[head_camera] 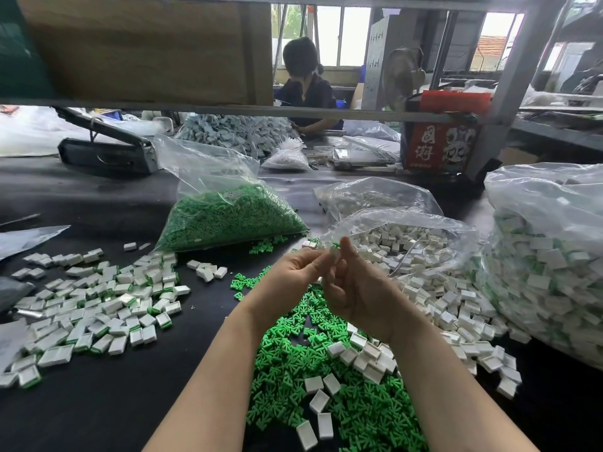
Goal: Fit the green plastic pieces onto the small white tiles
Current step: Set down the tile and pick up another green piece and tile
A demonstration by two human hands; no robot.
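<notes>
My left hand (293,272) and my right hand (355,288) meet above the table's middle, fingertips together. Between them they pinch a small white tile with a green piece (333,248) on it; fingers hide most of it. Under my wrists lies a heap of loose green plastic pieces (326,386) with a few bare white tiles (365,357) on top. A spread of fitted tiles (98,308), white with green edges, covers the table at the left.
A clear bag of green pieces (228,216) lies behind the hands. An open bag of white tiles (408,243) spills to the right, beside a large bag of fitted tiles (548,265). A metal shelf rail (293,110) crosses overhead. Another person (306,86) works opposite.
</notes>
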